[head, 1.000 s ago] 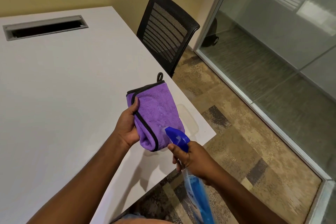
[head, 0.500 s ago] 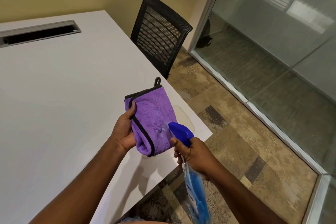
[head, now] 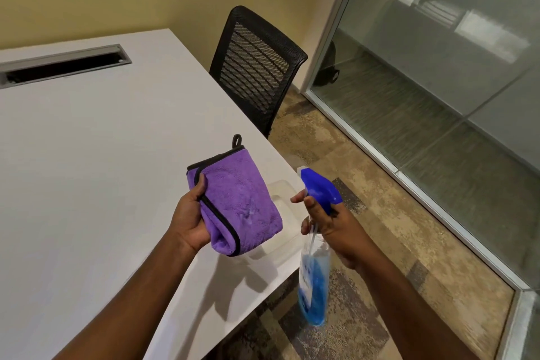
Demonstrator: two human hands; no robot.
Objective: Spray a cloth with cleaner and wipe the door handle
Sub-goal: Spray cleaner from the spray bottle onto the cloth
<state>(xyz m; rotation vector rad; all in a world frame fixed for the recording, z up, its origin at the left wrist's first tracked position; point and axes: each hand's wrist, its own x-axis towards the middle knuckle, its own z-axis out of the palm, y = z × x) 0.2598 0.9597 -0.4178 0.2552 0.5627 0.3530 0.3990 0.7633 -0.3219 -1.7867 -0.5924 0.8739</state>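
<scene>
A folded purple cloth point(head: 239, 202) with black edging and a small hanging loop is held in my left hand point(head: 191, 219) above the white table's near corner. A damp patch shows on the cloth's face. My right hand point(head: 330, 222) grips the neck of a clear spray bottle point(head: 314, 280) with blue liquid and a blue trigger head point(head: 318, 188). The nozzle points toward the cloth from a short gap to its right. My forefinger sticks out in front of the trigger. No door handle is in view.
The white table point(head: 87, 169) has a grey cable slot point(head: 64, 66) at the back and a clear plastic lid point(head: 285, 213) at its corner. A black mesh chair point(head: 255, 70) stands behind the table. A frosted glass wall point(head: 438, 82) runs along the right over patterned carpet.
The spray bottle has drawn away to the right, from touching the cloth to a short gap. My view has tilted up slightly. The left hand keeps the cloth in place.
</scene>
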